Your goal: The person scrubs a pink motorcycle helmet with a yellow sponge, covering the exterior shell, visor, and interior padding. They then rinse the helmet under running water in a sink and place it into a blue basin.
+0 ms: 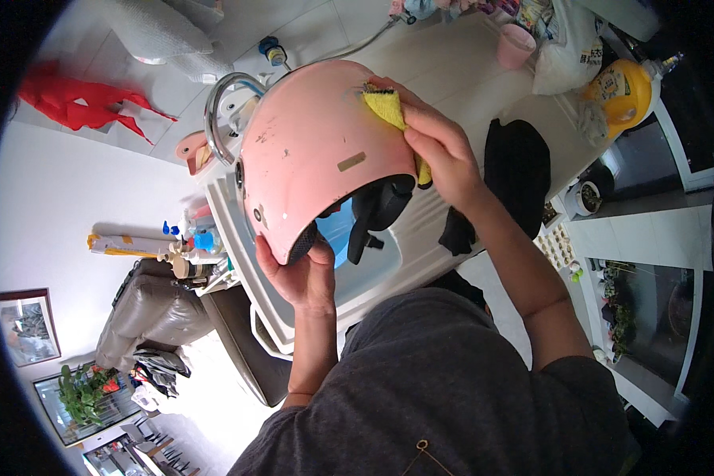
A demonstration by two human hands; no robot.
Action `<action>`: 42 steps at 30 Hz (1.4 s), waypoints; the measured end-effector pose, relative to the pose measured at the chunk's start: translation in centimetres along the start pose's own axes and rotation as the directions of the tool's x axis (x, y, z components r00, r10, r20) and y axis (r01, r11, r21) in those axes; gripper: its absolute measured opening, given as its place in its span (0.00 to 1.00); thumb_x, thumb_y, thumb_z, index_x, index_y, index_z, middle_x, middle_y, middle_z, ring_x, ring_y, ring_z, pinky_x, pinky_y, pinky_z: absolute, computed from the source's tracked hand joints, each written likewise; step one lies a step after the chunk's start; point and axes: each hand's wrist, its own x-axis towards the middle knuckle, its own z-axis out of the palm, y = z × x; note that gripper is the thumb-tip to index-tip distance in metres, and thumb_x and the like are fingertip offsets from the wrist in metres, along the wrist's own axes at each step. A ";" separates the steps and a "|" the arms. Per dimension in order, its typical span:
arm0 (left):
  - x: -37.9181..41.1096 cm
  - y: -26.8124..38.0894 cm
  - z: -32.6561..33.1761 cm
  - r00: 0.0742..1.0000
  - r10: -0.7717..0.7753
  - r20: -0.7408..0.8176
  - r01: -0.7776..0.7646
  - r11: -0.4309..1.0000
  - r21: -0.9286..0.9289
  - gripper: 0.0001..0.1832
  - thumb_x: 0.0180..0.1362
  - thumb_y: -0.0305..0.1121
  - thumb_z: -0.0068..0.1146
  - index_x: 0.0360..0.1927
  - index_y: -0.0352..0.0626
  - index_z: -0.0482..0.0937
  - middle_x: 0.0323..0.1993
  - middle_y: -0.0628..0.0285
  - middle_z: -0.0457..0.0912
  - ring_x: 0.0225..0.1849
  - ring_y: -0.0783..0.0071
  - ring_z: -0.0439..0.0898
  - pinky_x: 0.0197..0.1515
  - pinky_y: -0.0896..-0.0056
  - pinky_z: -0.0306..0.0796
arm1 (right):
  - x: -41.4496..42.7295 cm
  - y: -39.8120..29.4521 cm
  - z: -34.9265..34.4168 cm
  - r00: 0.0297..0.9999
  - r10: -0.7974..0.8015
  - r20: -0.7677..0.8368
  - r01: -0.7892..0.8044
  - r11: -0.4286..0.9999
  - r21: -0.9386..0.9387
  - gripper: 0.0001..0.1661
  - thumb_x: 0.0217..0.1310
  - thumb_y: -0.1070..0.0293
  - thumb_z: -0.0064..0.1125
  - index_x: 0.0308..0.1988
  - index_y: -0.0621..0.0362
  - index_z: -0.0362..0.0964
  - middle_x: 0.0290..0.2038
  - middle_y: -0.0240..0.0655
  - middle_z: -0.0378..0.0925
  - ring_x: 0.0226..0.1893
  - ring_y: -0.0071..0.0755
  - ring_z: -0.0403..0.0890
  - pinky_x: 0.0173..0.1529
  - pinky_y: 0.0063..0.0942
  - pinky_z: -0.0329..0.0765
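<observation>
A pink helmet (315,137) with scuff marks on its shell is held up over a white laundry sink (381,262). My left hand (300,273) grips its lower rim, thumb inside the opening and fingers along the outer shell. Pressed to the helmet's right side, my right hand (437,143) holds a yellow cloth (385,106) against the shell. Dark padding and a black strap (360,229) show within the opening. Below the helmet, part of a blue basin or blue water (344,229) is visible in the sink.
A curved chrome faucet (214,113) rises left of the helmet. Black fabric (514,172) lies on the ribbed counter to the right. Farther along are a pink cup (515,46) and a yellow detergent bottle (622,98). Pump bottles (190,256) crowd the sink's left side.
</observation>
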 end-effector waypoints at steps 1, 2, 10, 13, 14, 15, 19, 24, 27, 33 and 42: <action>-0.1 0.6 -0.1 1.000 -0.002 0.000 0.002 1.000 0.006 0.32 0.66 0.41 0.59 0.70 0.41 0.65 0.65 0.50 0.74 0.63 0.52 0.77 0.62 0.48 0.77 | -0.1 -0.6 0.7 0.997 -0.072 0.030 0.076 0.986 -0.148 0.28 0.62 0.82 0.49 0.59 0.54 0.77 0.68 0.36 0.71 0.70 0.48 0.67 0.76 0.49 0.57; -0.4 2.1 -0.5 0.997 -0.066 0.030 0.066 0.998 -0.024 0.31 0.66 0.42 0.60 0.69 0.42 0.66 0.64 0.50 0.75 0.62 0.53 0.78 0.62 0.48 0.78 | -0.2 -1.6 1.5 0.988 -0.139 0.069 0.153 0.944 -0.291 0.28 0.62 0.82 0.49 0.60 0.54 0.76 0.69 0.36 0.70 0.71 0.48 0.67 0.76 0.50 0.56; -1.9 4.5 0.8 0.996 0.005 -0.094 0.006 0.993 0.120 0.31 0.64 0.43 0.62 0.67 0.40 0.68 0.60 0.51 0.77 0.57 0.60 0.79 0.58 0.53 0.79 | -1.2 -4.8 3.6 0.909 -0.181 0.376 0.350 0.821 -0.451 0.21 0.65 0.81 0.45 0.50 0.56 0.82 0.65 0.36 0.75 0.71 0.43 0.68 0.76 0.47 0.59; -1.9 5.3 -0.1 0.989 -0.146 0.001 0.146 0.988 -0.053 0.31 0.65 0.44 0.60 0.68 0.42 0.68 0.63 0.51 0.77 0.63 0.56 0.78 0.61 0.48 0.78 | -3.4 -3.7 2.2 0.999 -0.019 -0.030 0.015 0.993 -0.118 0.23 0.66 0.81 0.43 0.56 0.58 0.78 0.64 0.51 0.73 0.72 0.51 0.64 0.75 0.47 0.63; -1.9 5.3 -0.6 0.981 -0.192 0.035 0.194 0.978 -0.071 0.32 0.64 0.44 0.61 0.68 0.42 0.68 0.62 0.51 0.77 0.62 0.56 0.78 0.60 0.49 0.78 | -3.9 -3.7 2.3 0.997 -0.083 -0.009 0.080 0.984 -0.160 0.23 0.66 0.81 0.43 0.55 0.58 0.78 0.63 0.49 0.74 0.72 0.50 0.65 0.75 0.48 0.63; -2.2 5.2 -1.0 0.982 -0.185 0.021 0.187 0.978 -0.089 0.31 0.64 0.44 0.61 0.67 0.42 0.69 0.62 0.51 0.78 0.62 0.56 0.78 0.60 0.48 0.78 | -4.2 -4.0 3.3 0.989 -0.144 0.017 0.145 0.972 -0.187 0.23 0.66 0.80 0.43 0.55 0.58 0.79 0.63 0.48 0.75 0.72 0.50 0.65 0.75 0.49 0.62; -2.4 3.2 0.5 0.982 -0.183 0.042 0.186 0.979 -0.082 0.30 0.66 0.47 0.58 0.67 0.43 0.70 0.63 0.52 0.77 0.63 0.56 0.77 0.65 0.46 0.73 | -3.2 -8.8 7.1 0.903 -0.180 0.390 0.407 0.650 -0.642 0.19 0.66 0.71 0.48 0.49 0.54 0.84 0.59 0.32 0.80 0.66 0.38 0.74 0.73 0.46 0.60; -2.7 -0.9 0.7 0.998 0.048 0.027 -0.053 0.970 0.238 0.30 0.69 0.48 0.52 0.68 0.40 0.70 0.64 0.52 0.76 0.66 0.61 0.74 0.70 0.49 0.67 | -3.4 -8.0 9.0 0.870 -0.331 0.366 0.489 0.680 -0.546 0.16 0.69 0.62 0.54 0.46 0.55 0.85 0.54 0.30 0.84 0.62 0.31 0.78 0.71 0.40 0.66; -3.3 -2.1 0.0 0.999 0.004 0.045 -0.009 0.993 0.115 0.30 0.67 0.45 0.55 0.68 0.40 0.69 0.63 0.51 0.77 0.64 0.60 0.76 0.68 0.51 0.70 | -3.4 -8.6 6.0 0.881 -0.339 0.329 0.469 0.706 -0.530 0.16 0.68 0.64 0.53 0.46 0.56 0.85 0.54 0.31 0.84 0.62 0.33 0.78 0.70 0.41 0.66; -3.0 -5.7 -0.6 1.000 -0.011 -0.023 0.007 0.980 -0.197 0.29 0.57 0.39 0.71 0.57 0.34 0.76 0.47 0.52 0.83 0.36 0.74 0.83 0.41 0.77 0.85 | -7.7 -3.7 -2.2 0.943 -0.313 -0.117 0.255 0.900 -0.354 0.19 0.70 0.77 0.44 0.53 0.70 0.78 0.62 0.54 0.75 0.67 0.56 0.72 0.70 0.47 0.67; -4.0 -7.8 -1.0 0.984 0.072 0.166 -0.091 0.990 0.111 0.39 0.61 0.49 0.66 0.70 0.41 0.64 0.65 0.43 0.72 0.57 0.55 0.81 0.50 0.64 0.84 | -8.9 -2.7 -4.7 0.974 -0.081 -0.210 0.072 0.996 -0.052 0.23 0.70 0.81 0.39 0.61 0.77 0.68 0.66 0.58 0.69 0.67 0.50 0.71 0.71 0.41 0.67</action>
